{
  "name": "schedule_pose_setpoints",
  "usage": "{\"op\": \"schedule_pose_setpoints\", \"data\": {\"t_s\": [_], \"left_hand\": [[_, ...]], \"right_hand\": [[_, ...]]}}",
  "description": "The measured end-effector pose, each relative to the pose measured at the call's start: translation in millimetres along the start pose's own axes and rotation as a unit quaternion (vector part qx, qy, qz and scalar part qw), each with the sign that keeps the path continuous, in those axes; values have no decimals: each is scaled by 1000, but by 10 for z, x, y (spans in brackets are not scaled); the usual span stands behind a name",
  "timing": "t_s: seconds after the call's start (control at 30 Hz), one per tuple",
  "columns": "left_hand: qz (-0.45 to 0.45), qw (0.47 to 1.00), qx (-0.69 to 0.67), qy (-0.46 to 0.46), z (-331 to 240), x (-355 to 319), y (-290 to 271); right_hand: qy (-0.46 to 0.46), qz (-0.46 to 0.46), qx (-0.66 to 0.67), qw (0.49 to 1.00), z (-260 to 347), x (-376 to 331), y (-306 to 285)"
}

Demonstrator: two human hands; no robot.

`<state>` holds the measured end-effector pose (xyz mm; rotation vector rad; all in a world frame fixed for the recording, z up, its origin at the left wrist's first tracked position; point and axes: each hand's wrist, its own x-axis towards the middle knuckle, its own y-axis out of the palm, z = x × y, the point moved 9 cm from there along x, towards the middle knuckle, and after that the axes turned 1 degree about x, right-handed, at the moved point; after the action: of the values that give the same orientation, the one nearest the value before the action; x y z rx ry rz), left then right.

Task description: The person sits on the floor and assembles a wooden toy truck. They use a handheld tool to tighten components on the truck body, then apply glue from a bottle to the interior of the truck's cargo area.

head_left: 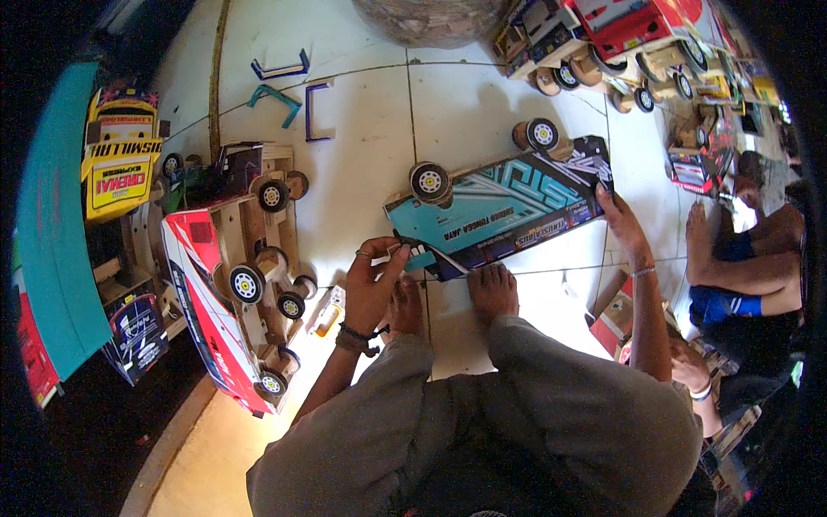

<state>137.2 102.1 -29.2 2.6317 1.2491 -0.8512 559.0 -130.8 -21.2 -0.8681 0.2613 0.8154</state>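
A toy bus with turquoise and dark printed sides lies on its side on the tiles, just beyond my bare feet. Two of its black-tyred wheels stick out along its far edge. My left hand is at the bus's near left corner, thumb and fingertips pinched together. A small dark piece with white marks shows beside those fingertips; whether it is a loose sticker or part of the bus, I cannot tell. Around the bus's right end, my right hand is closed, thumb on the printed side and fingers partly hidden.
A red and white wheeled toy bus lies at left, near a yellow toy vehicle. Blue and teal bent frames lie at far left. More toy buses stand at far right. Another person's legs are on the right.
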Motion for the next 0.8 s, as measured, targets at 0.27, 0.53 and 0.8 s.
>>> {"op": "schedule_pose_setpoints", "data": {"t_s": [0.27,0.53,0.8], "left_hand": [[56,996,-66,30,-5,-85,95],[94,987,-130,2,-273,-105,50],[140,940,-294,-100,-99,-135,296]], "right_hand": [[-5,-26,-8,1000,-5,-50,-21],[-112,-186,-128,968,431,-127,-640],[-187,-236,-169,938,840,-93,-691]]}}
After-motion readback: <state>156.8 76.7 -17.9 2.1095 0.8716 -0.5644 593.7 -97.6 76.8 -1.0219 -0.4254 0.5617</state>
